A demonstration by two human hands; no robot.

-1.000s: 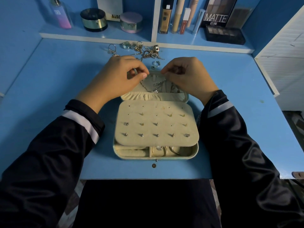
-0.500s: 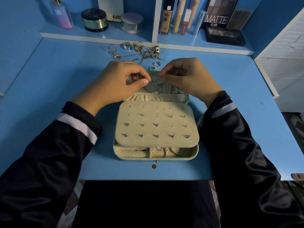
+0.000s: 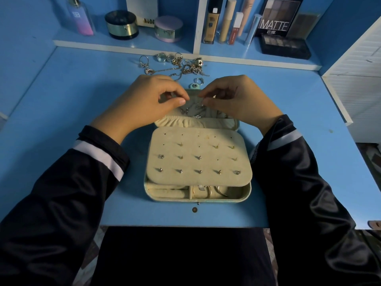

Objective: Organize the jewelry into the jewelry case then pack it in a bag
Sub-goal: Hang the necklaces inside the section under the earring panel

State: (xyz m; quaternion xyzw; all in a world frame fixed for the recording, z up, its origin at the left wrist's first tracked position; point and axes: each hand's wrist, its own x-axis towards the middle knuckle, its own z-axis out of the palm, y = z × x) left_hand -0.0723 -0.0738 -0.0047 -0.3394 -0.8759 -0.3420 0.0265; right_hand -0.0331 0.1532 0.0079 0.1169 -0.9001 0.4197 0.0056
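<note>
necklace (image 3: pixel 192 111) loop that was hanging between the hands is now sagging into the lid pocket (image 3: pixel 185 122) of the open jewelry case (image 3: pixel 246 194) — this piece is nearly stowed. left hand (image 3: pixel 152 100) and right hand (image 3: pixel 233 100) are both pinching it, thumb to forefinger, almost fully closed, near the lid's top edge. loose rings and chains (image 3: pixel 185 66) are lying behind — not yet packed.

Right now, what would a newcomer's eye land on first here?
The open jewelry case sits on the desk, stud earrings pinned across its cream panel. Over its lid pocket, the left hand and right hand pinch a thin chain. Behind them, rings and chains lie near the shelf.
</note>
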